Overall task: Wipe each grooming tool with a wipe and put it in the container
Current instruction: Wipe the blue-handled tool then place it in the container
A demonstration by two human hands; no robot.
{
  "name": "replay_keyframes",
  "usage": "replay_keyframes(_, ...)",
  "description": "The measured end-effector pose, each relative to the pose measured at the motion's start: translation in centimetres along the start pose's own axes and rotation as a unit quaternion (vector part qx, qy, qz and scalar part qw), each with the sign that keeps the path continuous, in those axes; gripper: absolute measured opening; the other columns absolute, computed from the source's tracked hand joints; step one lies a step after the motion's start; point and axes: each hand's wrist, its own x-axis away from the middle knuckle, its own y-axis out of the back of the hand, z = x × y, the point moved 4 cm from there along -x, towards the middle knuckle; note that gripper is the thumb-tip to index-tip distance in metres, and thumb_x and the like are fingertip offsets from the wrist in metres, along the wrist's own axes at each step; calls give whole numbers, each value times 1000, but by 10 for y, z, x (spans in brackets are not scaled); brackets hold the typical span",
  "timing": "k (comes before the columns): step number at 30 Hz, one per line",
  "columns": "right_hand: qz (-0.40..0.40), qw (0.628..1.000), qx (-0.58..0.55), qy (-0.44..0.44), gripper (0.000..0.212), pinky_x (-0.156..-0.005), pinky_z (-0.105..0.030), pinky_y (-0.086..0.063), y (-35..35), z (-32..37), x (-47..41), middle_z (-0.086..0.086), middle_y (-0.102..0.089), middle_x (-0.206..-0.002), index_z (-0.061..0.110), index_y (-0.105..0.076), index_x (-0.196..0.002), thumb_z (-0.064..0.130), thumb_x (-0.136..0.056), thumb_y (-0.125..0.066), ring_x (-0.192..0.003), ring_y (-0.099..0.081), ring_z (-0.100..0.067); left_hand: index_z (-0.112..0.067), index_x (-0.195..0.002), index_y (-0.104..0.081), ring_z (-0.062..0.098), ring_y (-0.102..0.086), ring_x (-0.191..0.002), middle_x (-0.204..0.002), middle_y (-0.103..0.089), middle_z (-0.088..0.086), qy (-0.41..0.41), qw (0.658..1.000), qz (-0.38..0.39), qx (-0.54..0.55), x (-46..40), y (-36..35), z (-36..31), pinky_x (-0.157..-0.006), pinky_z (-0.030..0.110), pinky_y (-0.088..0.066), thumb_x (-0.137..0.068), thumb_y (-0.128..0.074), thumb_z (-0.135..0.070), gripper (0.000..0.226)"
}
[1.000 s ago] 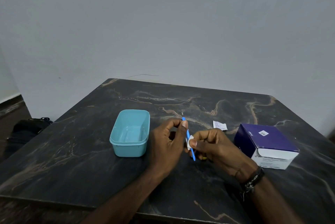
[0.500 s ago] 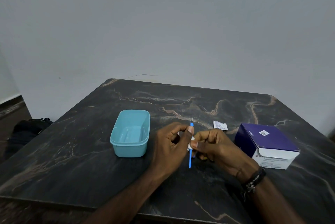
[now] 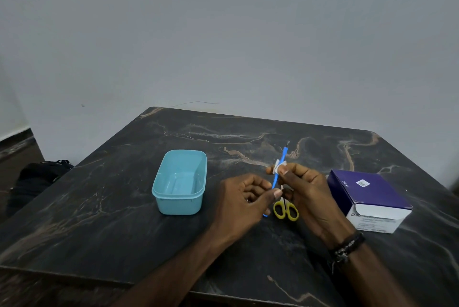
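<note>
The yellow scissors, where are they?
In the head view the yellow scissors lie on the table right of centre, just below both hands, between the blue container and the purple box.

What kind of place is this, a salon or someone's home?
Probably a plain room at home, though I can't be sure: a dark marble-patterned table against a bare grey wall, a dark bag on the floor, and no salon fittings in view.

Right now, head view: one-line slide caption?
Right hand wipes blue tool with wipe, left hand pinching it; teal container empty.
</note>
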Motion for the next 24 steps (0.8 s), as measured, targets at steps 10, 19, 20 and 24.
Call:
replay_keyframes(10, -73, 996, -43, 20, 15, -67, -29, -41, 13, 7, -2, -8, -75, -92, 5, -70, -87, 17, -86, -61, -72, -52, -14, -12, -80, -69, 17, -61, -51, -65, -68, 10, -37, 998, 3, -41, 0, 1, 1, -52, 35, -54, -80, -74, -9, 6)
replay_keyframes(19, -33, 999, 2, -12, 41, -73, -40, -43, 7, 0, -2, -13, -73, -90, 7, -76, -85, 41, -63, -83, -80, -54, -29, -12, -77, -70, 14, -61, -54, -64, -68, 7, -49, 997, -38, -36, -1, 4, 3, -54, 30, -54, -77, -74, -4, 9)
replay_keyframes(20, -52, 998, -18, -9, 29, -69, -33, -46, 8, 2, -1, -12, -73, -87, 7, -76, -81, 34, -69, -78, -74, -58, -21, -11, -77, -71, 13, -61, -54, -65, -68, 7, -49, 998, -34, -37, -1, 3, 3, -54, 28, -54, -76, -74, -3, 9)
replay_keyframes(24, -111, 992, -58, 14, 15, -61, -21, -45, 12, 6, -1, -8, -73, -85, 8, -71, -80, 15, -88, -61, -63, -54, -8, -9, -77, -71, 10, -60, -53, -64, -68, 7, -57, 997, -28, -44, 0, 2, 1, -53, 25, -53, -76, -74, -2, 8)
